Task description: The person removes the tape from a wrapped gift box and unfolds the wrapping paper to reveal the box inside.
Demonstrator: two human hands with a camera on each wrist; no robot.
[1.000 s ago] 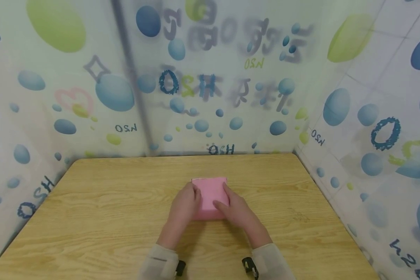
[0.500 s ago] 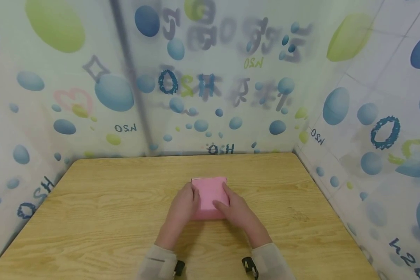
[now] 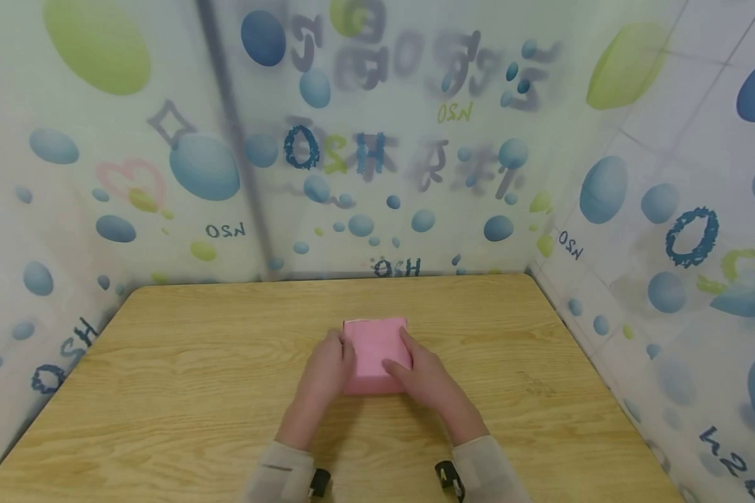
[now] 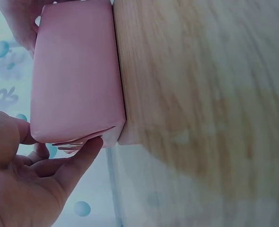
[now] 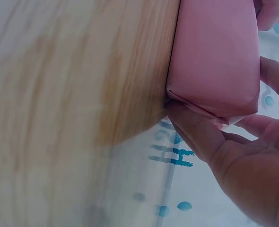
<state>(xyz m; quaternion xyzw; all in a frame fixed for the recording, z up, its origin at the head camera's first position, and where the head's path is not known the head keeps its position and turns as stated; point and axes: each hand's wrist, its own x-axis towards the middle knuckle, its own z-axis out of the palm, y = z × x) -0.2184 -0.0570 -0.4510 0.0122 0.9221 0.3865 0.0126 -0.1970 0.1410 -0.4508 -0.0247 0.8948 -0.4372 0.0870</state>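
Note:
A box wrapped in pink paper (image 3: 377,353) lies on the wooden table between both hands. My left hand (image 3: 323,374) is at its left end. In the left wrist view, the thumb is near the box's upper edge and a fingertip (image 4: 98,142) presses the folded paper flap (image 4: 85,140), where a gap shows striped creases. My right hand (image 3: 430,377) grips the other end, thumb on top. The right wrist view shows its fingers (image 5: 196,125) against the folded paper at that end, low by the table. The box's far side is hidden from the wrist views.
The wooden table (image 3: 176,377) spreads out around the box. A light curtain or sheet with blue and green dots (image 3: 352,223) stands along its back, and similar patterned sides rise at left and right. Black straps (image 3: 447,478) show at the sleeves.
My left hand has shifted slightly left and down along the box's left end, its thumb uncovering more of the pink top. The right hand and the box stay nearly in place.

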